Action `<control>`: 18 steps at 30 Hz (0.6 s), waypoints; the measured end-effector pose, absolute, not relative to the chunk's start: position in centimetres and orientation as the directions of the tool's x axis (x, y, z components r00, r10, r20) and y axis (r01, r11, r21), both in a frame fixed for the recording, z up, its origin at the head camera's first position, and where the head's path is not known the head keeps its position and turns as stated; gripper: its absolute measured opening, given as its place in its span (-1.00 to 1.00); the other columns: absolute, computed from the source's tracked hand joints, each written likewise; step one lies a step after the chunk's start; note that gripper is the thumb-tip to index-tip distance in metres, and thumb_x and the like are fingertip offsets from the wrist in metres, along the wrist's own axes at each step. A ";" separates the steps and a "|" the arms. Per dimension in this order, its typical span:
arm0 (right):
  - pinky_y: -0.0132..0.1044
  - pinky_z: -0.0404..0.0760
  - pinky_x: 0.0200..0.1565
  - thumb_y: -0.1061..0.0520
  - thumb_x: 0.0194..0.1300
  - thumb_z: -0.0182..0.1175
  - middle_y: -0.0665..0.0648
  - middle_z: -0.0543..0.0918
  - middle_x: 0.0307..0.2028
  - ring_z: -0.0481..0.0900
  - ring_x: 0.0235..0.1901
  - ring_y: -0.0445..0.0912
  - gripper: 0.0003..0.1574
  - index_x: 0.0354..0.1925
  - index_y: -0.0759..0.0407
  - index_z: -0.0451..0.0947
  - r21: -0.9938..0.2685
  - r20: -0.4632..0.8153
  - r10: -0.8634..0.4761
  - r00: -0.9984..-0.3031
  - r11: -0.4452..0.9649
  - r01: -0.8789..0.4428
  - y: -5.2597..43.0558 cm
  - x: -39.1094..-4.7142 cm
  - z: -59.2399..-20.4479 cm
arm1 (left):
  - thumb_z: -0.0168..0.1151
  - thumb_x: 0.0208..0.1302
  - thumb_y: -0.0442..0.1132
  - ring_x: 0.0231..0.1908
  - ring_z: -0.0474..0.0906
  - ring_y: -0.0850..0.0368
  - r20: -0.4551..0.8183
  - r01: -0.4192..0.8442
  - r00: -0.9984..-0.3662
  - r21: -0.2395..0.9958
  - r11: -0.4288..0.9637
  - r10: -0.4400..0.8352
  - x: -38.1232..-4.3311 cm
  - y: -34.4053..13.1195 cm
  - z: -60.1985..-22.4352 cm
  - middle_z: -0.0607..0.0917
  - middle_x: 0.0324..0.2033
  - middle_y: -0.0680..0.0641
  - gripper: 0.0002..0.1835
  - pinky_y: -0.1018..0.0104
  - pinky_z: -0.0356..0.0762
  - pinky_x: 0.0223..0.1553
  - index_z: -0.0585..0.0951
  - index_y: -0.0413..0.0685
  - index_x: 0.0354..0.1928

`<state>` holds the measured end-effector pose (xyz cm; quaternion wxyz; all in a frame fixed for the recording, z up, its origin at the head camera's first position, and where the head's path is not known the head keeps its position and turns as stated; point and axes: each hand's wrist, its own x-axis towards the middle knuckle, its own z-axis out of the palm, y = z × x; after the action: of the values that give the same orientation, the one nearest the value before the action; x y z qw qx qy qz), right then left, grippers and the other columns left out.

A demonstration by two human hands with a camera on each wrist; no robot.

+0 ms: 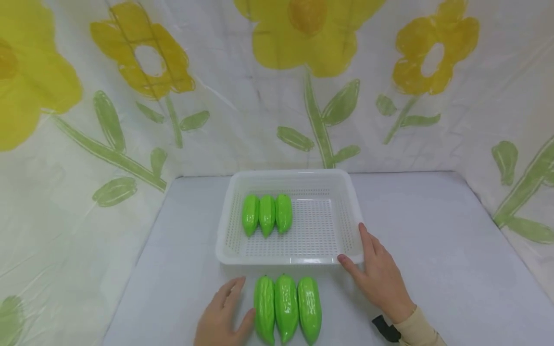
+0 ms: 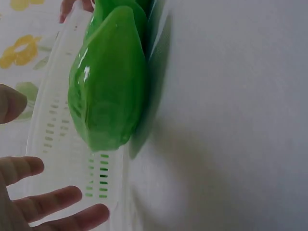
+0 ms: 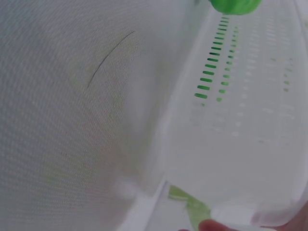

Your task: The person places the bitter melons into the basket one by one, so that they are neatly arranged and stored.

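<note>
Looking down on a plain, pale surface [image 1: 433, 226], seeing it running back to a white cloth [image 1: 242, 144] hung like a wall, and finding the same white material rising along the left and right sides as well. Making out large yellow flowers [image 1: 307, 29] on the cloth, painted in loose strokes above green stems [image 1: 318, 122] with broad leaves. In the right wrist view, noticing a thin dark line [image 3: 109, 58], curved like a hair, lying on the surface. Towards the back, seeing a white plastic basket [image 1: 292, 260] standing upright, with a slotted floor and pierced walls, and holding three green vegetables [image 1: 267, 216] side by side in its left half. Just in front of the basket, seeing three more green vegetables [image 1: 286, 307] lying in a glossy row on the surface, and finding the front rim standing between the two groups. Resting the left hand [image 1: 220, 315] beside the leftmost of the front row, with loose, parted fingers and with the thumb tip at its edge; not being able to tell whether touching. Laying the right hand [image 1: 383, 278], well apart from the left, against the basket's right front corner, with the thumb at the front rim and with straight fingers along the side, partly covering that corner. Showing a beige sleeve [image 1: 420, 329] below the right hand.
</note>
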<state>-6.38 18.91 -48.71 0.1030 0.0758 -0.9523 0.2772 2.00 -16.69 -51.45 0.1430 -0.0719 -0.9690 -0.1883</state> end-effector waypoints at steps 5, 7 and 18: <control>0.38 0.55 0.11 -0.28 0.45 0.25 0.57 0.39 0.38 0.53 0.22 0.44 0.19 0.66 0.26 -0.08 -0.528 0.223 -0.083 -0.971 0.827 -0.192 19.0 -6.3 -48.8 | 0.44 0.24 0.14 0.06 0.71 0.08 0.112 0.116 -0.991 0.460 0.880 0.072 1.8 -15.0 -50.9 0.58 0.29 0.09 -0.23 0.15 0.73 -0.05 0.47 0.13 0.47; 0.38 0.55 0.10 -0.28 0.45 0.24 0.57 0.39 0.38 0.53 0.22 0.45 0.20 0.66 0.24 -0.10 -0.532 0.218 -0.083 -0.972 0.825 -0.190 19.1 -6.3 -48.8 | 0.39 0.27 0.20 0.07 0.71 0.02 0.009 0.057 -0.998 0.496 0.866 0.061 1.5 -14.6 -50.4 0.56 0.30 0.06 -0.20 0.09 0.73 -0.04 0.43 0.15 0.51; 0.35 0.59 0.05 -0.30 0.46 0.23 0.55 0.43 0.35 0.57 0.17 0.41 0.19 0.67 0.20 -0.12 -0.540 0.198 -0.075 -0.977 0.824 -0.173 19.1 -6.2 -48.9 | 0.23 0.31 0.41 -0.26 0.56 0.21 -0.240 -0.045 -0.963 0.585 0.810 0.120 0.0 -14.0 -49.3 0.49 0.13 -0.08 -0.03 0.25 0.63 -0.29 0.27 0.05 0.59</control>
<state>-6.19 19.07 -48.85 0.0842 0.0650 -0.9512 0.2897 0.01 -13.99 -49.31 -0.1341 -0.0200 -0.9418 -0.3075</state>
